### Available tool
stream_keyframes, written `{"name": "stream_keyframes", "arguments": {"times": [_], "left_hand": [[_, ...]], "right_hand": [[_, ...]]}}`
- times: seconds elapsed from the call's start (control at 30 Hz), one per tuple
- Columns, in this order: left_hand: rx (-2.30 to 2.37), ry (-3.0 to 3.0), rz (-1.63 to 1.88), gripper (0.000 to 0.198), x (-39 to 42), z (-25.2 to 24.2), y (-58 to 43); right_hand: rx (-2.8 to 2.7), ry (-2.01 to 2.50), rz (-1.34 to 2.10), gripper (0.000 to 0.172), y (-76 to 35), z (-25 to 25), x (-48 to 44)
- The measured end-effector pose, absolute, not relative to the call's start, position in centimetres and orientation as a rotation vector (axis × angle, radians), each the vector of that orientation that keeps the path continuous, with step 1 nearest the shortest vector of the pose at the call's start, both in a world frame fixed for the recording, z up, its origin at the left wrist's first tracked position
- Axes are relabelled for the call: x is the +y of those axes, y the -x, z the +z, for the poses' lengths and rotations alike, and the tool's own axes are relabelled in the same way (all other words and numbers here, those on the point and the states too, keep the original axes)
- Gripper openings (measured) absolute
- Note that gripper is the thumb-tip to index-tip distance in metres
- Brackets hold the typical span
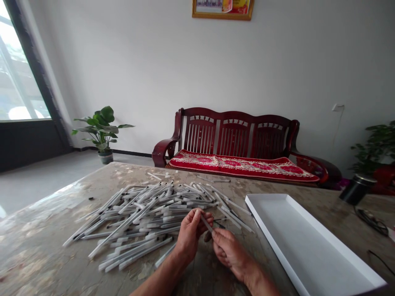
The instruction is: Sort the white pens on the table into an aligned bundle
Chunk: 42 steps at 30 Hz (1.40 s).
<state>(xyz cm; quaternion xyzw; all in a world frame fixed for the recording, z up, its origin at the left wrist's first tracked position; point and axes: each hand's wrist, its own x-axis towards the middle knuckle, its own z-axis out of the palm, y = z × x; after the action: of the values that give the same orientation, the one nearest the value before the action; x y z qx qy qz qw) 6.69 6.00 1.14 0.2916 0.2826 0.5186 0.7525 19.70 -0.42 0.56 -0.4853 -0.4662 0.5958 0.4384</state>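
Note:
A large heap of several white pens (pixel 148 213) lies spread across the marbled table (pixel 46 242). Just in front of the heap, my left hand (pixel 191 234) and my right hand (pixel 226 250) meet over the table. Both pinch one white pen (pixel 206 223) between them, the left at its upper end, the right at its lower end. The fingers of both hands are curled closed round it.
A long white tray (pixel 308 242) lies on the table to the right of my hands. A dark cup (pixel 356 189) and glasses (pixel 372 220) sit at the far right. Behind the table stand a red wooden bench (pixel 237 148) and potted plants (pixel 101 131).

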Motion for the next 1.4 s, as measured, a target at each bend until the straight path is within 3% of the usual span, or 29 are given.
{"name": "stream_keyframes", "arguments": {"times": [0.23, 0.37, 0.47, 0.63, 0.77, 0.9, 1.17, 1.4], "left_hand": [[0.638, -0.609, 1.203, 0.047, 6.3, 0.1, -7.1], [0.662, -0.594, 1.228, 0.049, 6.2, 0.1, -7.3], [0.686, -0.618, 1.223, 0.050, 6.4, 0.4, -7.3], [0.639, -0.631, 1.130, 0.050, 6.4, 1.0, -7.0], [0.590, -0.584, 1.104, 0.048, 6.2, 1.2, -7.2], [0.622, -0.564, 1.164, 0.048, 6.4, 0.6, -7.5], [0.650, -0.490, 1.215, 0.053, 6.4, 0.8, -8.0], [0.789, -0.437, 1.313, 0.054, 7.5, 1.1, -7.4]], "right_hand": [[-1.765, 1.710, 0.318, 0.022, -19.2, 0.8, -0.6], [-1.808, 1.751, 0.152, 0.021, -19.1, 0.9, -0.7], [-1.633, 1.681, 0.437, 0.019, -18.8, 0.7, -0.4], [-1.022, 1.203, 1.538, 0.050, -19.2, 0.8, -0.1], [-0.888, 1.015, 1.743, 0.052, -19.8, 1.1, -0.1], [-1.039, 1.206, 1.421, 0.050, -18.9, 0.9, 0.2], [-1.742, 1.750, 0.164, 0.025, -18.3, 0.8, -0.2], [-1.905, 1.709, -0.118, 0.028, -17.8, -0.4, -0.5]]}}
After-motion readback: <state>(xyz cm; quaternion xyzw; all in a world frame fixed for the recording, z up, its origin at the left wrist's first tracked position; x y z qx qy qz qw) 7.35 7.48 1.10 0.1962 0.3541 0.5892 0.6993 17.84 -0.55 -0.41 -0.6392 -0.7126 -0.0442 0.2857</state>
